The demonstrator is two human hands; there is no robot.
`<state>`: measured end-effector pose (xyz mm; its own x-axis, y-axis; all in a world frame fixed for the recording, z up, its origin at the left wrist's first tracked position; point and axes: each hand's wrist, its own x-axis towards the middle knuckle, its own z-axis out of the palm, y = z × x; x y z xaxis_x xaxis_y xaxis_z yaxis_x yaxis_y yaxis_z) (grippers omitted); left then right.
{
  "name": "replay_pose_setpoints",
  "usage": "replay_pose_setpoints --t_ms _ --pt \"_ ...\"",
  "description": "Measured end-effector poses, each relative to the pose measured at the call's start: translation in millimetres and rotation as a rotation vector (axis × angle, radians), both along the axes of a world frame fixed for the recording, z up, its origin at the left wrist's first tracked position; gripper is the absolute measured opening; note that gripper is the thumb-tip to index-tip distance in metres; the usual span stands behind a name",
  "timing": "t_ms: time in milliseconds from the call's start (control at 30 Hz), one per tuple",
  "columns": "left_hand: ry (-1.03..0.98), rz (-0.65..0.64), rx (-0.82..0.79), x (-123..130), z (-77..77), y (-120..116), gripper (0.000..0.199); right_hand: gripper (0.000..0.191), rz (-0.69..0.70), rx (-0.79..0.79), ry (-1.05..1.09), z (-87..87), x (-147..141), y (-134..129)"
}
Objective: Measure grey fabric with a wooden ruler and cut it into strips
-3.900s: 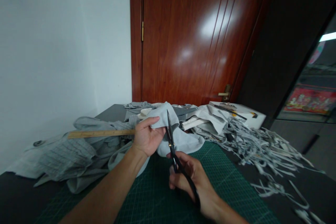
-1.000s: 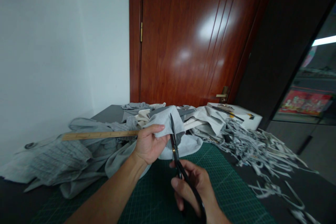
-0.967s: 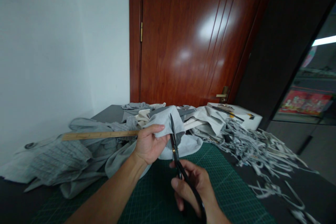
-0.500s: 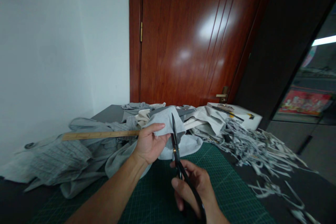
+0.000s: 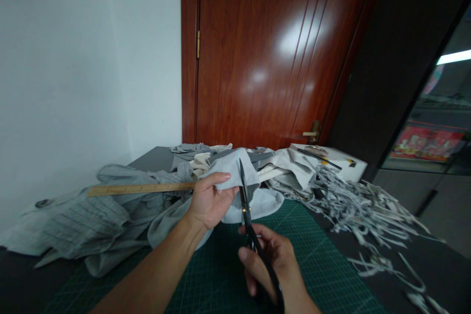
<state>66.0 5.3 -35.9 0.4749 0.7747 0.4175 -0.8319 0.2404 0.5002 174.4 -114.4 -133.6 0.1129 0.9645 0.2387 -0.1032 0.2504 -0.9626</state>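
A light grey piece of fabric (image 5: 235, 164) is pinched in my left hand (image 5: 209, 201), thumb on top and fingers beneath. My right hand (image 5: 274, 265) grips black-handled scissors (image 5: 247, 213) by their loops. One blade lies over the face of the fabric, its tip pointing away from me; the other blade is partly hidden below the cloth. More light grey fabric (image 5: 265, 204) hangs under my hands onto the green cutting mat (image 5: 217, 274). A wooden ruler (image 5: 143, 189) rests on cloth left of my left hand.
Crumpled grey garments (image 5: 91, 221) spread over the table's left side. Thin fabric strips (image 5: 360, 206) lie heaped on the right. Behind them stands a white box (image 5: 353, 164) with a dark thin rod on it. A wooden door (image 5: 257, 59) closes off the back.
The scissors and my right hand have shifted very slightly left. My left hand keeps its hold on the fabric, almost unmoved.
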Motion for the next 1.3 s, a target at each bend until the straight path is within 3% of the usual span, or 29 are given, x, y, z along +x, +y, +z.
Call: replay_pose_setpoints --t_ms 367,667,1300 --pt "0.021 0.021 -0.024 -0.7 2.3 -0.9 0.057 0.066 -0.012 -0.002 -0.014 -5.0 -0.4 1.7" --pt "0.055 0.016 0.003 -1.1 0.4 -3.2 0.057 0.062 -0.015 -0.016 0.011 5.5 -1.2 -3.4" --pt "0.118 -0.043 0.018 7.0 -10.3 -8.1 0.055 0.059 -0.032 0.035 0.067 10.7 0.8 -2.1"
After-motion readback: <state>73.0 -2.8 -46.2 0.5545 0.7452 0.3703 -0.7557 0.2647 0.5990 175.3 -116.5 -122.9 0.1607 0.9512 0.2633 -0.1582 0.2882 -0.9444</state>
